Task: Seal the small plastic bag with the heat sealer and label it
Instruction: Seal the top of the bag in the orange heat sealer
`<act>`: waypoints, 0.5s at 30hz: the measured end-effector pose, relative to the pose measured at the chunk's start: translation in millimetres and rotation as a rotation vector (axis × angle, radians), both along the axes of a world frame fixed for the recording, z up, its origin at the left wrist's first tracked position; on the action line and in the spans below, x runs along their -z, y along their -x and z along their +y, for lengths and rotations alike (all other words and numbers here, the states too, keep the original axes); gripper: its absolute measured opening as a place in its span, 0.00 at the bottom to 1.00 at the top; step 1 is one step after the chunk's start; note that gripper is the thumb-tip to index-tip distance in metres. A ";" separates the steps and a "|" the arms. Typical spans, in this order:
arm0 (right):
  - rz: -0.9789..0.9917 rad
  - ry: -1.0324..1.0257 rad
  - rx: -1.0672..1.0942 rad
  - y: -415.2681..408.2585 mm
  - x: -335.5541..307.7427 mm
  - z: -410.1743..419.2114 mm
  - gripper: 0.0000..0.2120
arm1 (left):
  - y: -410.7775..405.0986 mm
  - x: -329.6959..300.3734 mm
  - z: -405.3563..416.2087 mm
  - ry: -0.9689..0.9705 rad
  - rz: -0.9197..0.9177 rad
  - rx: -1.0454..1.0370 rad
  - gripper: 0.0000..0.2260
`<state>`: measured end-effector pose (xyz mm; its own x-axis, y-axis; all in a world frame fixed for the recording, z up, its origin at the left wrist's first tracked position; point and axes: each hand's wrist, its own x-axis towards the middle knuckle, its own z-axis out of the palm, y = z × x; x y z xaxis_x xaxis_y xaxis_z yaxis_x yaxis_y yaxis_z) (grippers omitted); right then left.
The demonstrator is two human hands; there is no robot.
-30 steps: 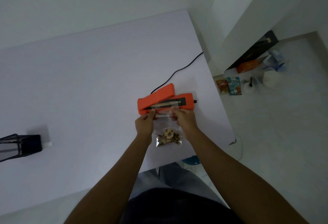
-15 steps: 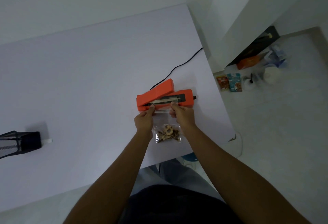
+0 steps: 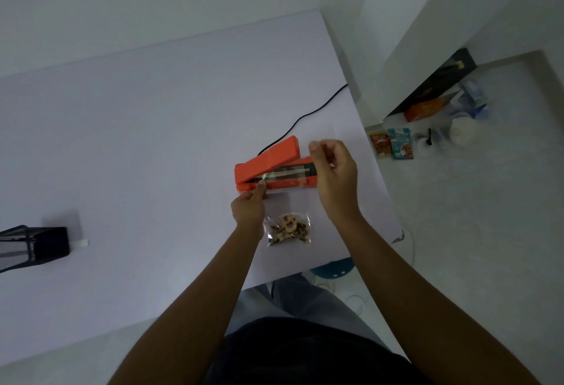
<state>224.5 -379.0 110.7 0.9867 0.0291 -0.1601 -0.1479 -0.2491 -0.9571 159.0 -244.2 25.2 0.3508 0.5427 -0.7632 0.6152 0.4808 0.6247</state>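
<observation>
So the small plastic bag (image 3: 287,216) lies on the table (image 3: 152,155) with its open top edge across the sealing strip of the orange heat sealer (image 3: 268,167), contents toward the person. The left hand (image 3: 248,206) pinches the bag's top left corner. The right hand (image 3: 334,171) hovers loosely curled, holding nothing, right beside the raised lid's free end, so it's the closer one to press it down along the sealer's left-right axis.

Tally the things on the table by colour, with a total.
Orange: 1, the heat sealer
Black: 2, the power cord and the mesh holder
Clear: 1, the small plastic bag
Total: 4
</observation>
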 end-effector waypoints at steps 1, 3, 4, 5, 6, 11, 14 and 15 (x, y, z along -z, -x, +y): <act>-0.043 -0.003 -0.029 -3.9 -9.2 4.7 0.13 | -0.1 0.2 -0.3 -0.007 0.005 -0.001 0.14; -0.101 0.020 -0.080 -9.9 -20.6 12.7 0.13 | -0.7 0.1 -1.0 -0.011 0.015 -0.006 0.14; -0.110 0.036 -0.099 -11.9 -22.4 15.7 0.13 | -1.0 0.0 -1.2 -0.009 0.019 -0.007 0.14; -0.107 0.048 -0.111 -13.3 -21.7 17.6 0.13 | -1.0 0.1 -1.2 -0.007 0.022 -0.006 0.14; -0.096 0.051 -0.114 -13.8 -19.9 18.0 0.13 | -0.7 0.5 -1.1 -0.008 0.022 -0.005 0.14; -0.019 0.023 0.008 -16.0 0.0 1.3 0.11 | 0.6 1.3 -0.2 -0.012 0.001 0.001 0.14; 0.089 -0.008 0.093 -17.3 16.6 -10.2 0.12 | 0.4 1.1 0.0 -0.015 -0.004 0.005 0.12; 0.120 -0.009 0.113 -18.1 22.7 -13.7 0.13 | 0.4 1.6 -0.1 -0.018 -0.010 0.008 0.12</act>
